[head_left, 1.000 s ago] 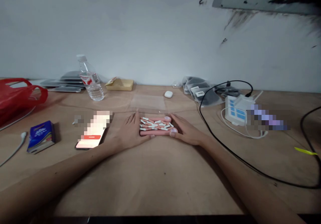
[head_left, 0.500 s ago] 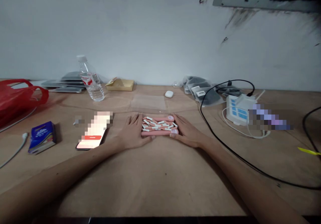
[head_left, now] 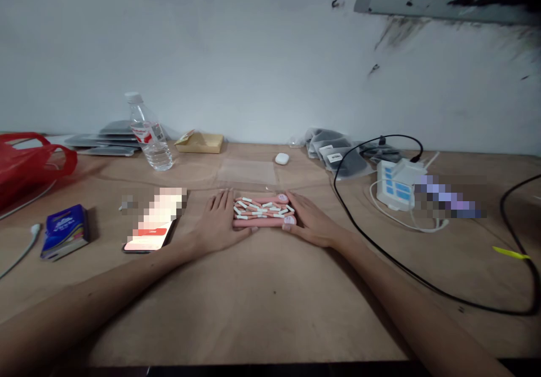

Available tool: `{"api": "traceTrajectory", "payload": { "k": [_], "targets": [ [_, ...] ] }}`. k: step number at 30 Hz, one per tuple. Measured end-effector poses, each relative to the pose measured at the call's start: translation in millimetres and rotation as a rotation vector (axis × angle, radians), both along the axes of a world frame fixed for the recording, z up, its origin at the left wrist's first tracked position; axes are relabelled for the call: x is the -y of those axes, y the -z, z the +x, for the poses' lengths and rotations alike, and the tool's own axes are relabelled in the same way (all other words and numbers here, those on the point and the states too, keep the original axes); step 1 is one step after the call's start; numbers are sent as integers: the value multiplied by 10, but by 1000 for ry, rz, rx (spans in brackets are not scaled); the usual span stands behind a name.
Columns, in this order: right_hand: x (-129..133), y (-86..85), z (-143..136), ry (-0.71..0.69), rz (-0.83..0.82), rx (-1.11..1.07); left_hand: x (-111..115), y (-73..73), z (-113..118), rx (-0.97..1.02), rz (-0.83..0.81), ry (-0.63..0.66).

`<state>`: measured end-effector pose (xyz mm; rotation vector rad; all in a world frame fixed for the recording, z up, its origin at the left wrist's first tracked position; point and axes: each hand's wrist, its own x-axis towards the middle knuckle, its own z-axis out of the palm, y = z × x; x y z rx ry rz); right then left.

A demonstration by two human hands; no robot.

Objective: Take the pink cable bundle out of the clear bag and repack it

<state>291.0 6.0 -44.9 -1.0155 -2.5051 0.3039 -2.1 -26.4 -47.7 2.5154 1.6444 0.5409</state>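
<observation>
Between my hands lies a group of small pink sticks with white ends (head_left: 262, 212), jumbled together on the table. Two thicker pink bars (head_left: 258, 222), each with a round pale label at the right end, border it on the near and far sides. My left hand (head_left: 216, 222) rests flat against the group's left end, fingers stretched away from me and thumb pointing right along the near bar. On the other side my right hand (head_left: 310, 222) lies against the right end with fingers extended, its thumb by the near bar's label. Neither hand is closed around anything.
A lit phone (head_left: 154, 225) and a blue tissue pack (head_left: 65, 231) lie left. Behind stand a tilted water bottle (head_left: 152, 140), a yellow box (head_left: 200, 143) and a white case (head_left: 282, 159). At right are a power strip (head_left: 395, 188) and a black cable (head_left: 376, 250).
The whole view has shifted slightly, so everything sits a little further left. Both hands keep their places around the pink sticks.
</observation>
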Motion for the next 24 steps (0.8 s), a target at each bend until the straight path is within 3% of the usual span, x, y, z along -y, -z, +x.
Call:
{"api": "traceTrajectory", "payload": {
  "k": [7, 12, 14, 20, 24],
  "targets": [
    [-3, 39, -56, -54, 25, 13, 18, -71, 30, 237, -12, 70],
    [30, -19, -79, -71, 63, 5, -16, -204, 216, 25, 84, 306],
    [49, -57, -80, -72, 78, -12, -40, -252, 285, -65, 69, 344],
    [45, -45, -73, -66, 62, -67, -78, -278, 329, -191, 65, 304],
    [15, 6, -40, -24, 78, -151, -86, -223, 310, -117, 47, 187]
  ]
}}
